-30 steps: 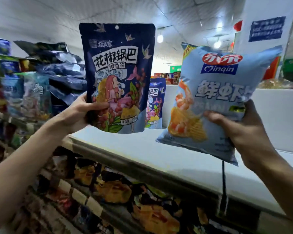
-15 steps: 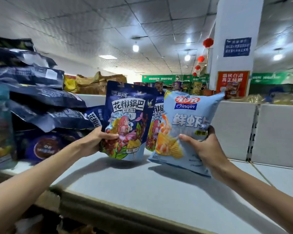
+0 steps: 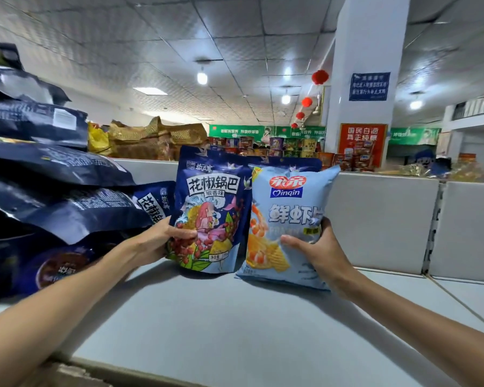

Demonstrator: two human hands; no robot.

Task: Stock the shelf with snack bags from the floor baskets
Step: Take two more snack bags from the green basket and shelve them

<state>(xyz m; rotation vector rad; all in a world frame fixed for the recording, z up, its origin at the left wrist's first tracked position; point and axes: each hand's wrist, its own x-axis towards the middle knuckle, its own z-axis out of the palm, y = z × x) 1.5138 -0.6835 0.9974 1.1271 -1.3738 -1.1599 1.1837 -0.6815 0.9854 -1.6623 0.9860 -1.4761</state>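
My left hand (image 3: 162,241) grips a dark blue snack bag (image 3: 211,196) by its left edge. The bag stands upright on the grey top shelf (image 3: 235,331). My right hand (image 3: 323,254) grips a light blue prawn-chip bag (image 3: 288,216) at its lower right side. That bag stands upright on the shelf, touching the dark blue one on its right. Another dark blue bag (image 3: 305,163) stands behind them, mostly hidden. One more of the same kind (image 3: 155,203) leans just left of my left hand.
A stack of dark blue bags (image 3: 48,169) fills the shelf's left end. A low grey back panel (image 3: 380,219) closes the shelf behind the bags. Bare shelf surface spreads to the right and front. A white pillar (image 3: 366,51) rises beyond the panel.
Both hands have carried the bags from up in the air down and back onto the shelf, where they now stand side by side near the back panel.
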